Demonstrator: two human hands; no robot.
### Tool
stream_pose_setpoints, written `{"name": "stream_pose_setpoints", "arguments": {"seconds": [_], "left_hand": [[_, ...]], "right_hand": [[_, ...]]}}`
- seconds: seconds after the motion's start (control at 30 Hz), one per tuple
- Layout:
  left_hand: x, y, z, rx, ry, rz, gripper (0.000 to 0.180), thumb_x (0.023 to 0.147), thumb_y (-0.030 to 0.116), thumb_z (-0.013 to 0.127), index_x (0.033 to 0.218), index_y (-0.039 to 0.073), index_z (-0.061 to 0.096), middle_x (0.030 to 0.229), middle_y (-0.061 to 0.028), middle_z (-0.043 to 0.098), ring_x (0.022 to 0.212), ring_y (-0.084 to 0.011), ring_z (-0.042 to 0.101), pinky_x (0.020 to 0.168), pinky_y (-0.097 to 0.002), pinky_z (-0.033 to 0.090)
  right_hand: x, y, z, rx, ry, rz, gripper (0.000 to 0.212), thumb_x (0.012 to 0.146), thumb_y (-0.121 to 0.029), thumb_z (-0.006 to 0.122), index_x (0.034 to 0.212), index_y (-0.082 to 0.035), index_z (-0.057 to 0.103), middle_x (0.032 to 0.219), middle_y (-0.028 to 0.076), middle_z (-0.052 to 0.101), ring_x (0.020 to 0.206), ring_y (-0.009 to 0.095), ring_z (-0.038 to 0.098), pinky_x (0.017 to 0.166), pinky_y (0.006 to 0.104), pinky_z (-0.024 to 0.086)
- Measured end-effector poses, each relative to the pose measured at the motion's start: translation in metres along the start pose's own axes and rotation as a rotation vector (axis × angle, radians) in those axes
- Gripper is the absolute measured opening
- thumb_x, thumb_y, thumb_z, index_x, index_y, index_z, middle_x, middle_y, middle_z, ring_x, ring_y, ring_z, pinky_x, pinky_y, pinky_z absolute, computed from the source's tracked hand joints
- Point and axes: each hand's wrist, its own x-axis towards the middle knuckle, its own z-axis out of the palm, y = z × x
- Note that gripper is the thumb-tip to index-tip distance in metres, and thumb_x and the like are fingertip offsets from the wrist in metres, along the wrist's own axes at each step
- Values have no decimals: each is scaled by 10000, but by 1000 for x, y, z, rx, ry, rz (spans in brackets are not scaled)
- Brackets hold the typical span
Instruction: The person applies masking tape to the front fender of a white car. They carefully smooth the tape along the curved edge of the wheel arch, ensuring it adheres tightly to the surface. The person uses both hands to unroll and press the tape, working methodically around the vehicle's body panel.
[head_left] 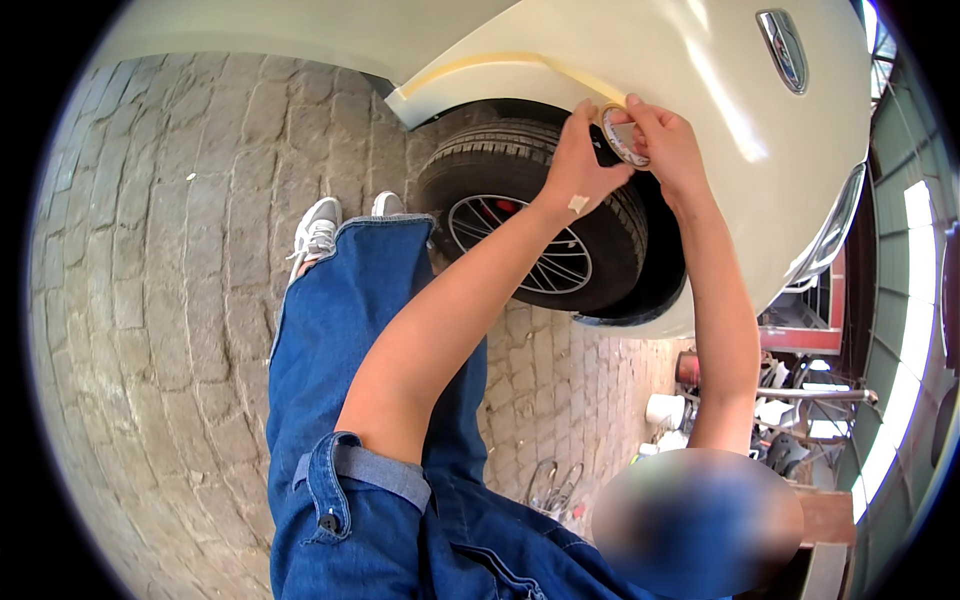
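Observation:
A strip of yellow masking tape (480, 60) runs along the fender (690, 60) of a cream-white car, following the edge of the wheel arch. My right hand (670, 150) grips a roll of masking tape (624, 138) by its ring, close to the top of the arch. Beside it, my left hand (585, 165) has its fingers stretched up to the arch edge near the tape, thumb spread apart toward the roll. A small beige patch (578, 204) sticks to my left wrist. Below both hands is the black tire (490, 150) with its silver-spoked wheel.
Grey stone paving (180, 270) covers the ground. A chrome trim piece (782, 50) sits on the car's side. Farther off at the right lie a white bucket (665, 411), a red metal frame (800, 340) and assorted clutter. Cables (550, 490) lie on the ground near my legs.

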Motion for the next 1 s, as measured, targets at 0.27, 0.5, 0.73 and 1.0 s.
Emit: {"name": "stream_pose_setpoints", "arguments": {"seconds": [0.27, 0.5, 0.73, 1.0], "left_hand": [[58, -39, -55, 3, 475, -146, 239, 810, 28, 600, 1034, 38, 682, 1017, -142, 602, 914, -264, 607, 845, -386, 502], [74, -54, -66, 51, 545, -111, 223, 846, 33, 594, 1047, 40, 691, 1014, -125, 644, 931, -249, 636, 868, -374, 508], [81, -45, -71, -388, 424, -226, 186, 906, 101, 683, 1067, 13, 714, 990, -45, 710, 907, -131, 634, 864, -274, 487], [91, -58, -70, -608, 373, -302, 191, 896, 99, 719, 1073, 27, 729, 975, -45, 722, 869, -106, 648, 778, -228, 512]], "right_hand": [[9, -23, 5, 34, 33, -66, 391, 958, -383, 627, 839, -31, 747, 607, -81, 359, 587, 44, 346, 593, 221, 345], [-10, -34, 32, 14, 103, -110, 377, 974, -361, 622, 888, -14, 741, 597, -87, 335, 592, 49, 324, 598, 233, 311], [-25, -15, 60, -184, 201, -288, 331, 963, -311, 631, 849, -16, 730, 583, -44, 471, 564, 52, 421, 546, 246, 351], [-44, 6, 140, -506, 520, -571, 338, 926, -267, 661, 674, -76, 542, 575, 135, 545, 505, 333, 544, 485, 410, 420]]}}
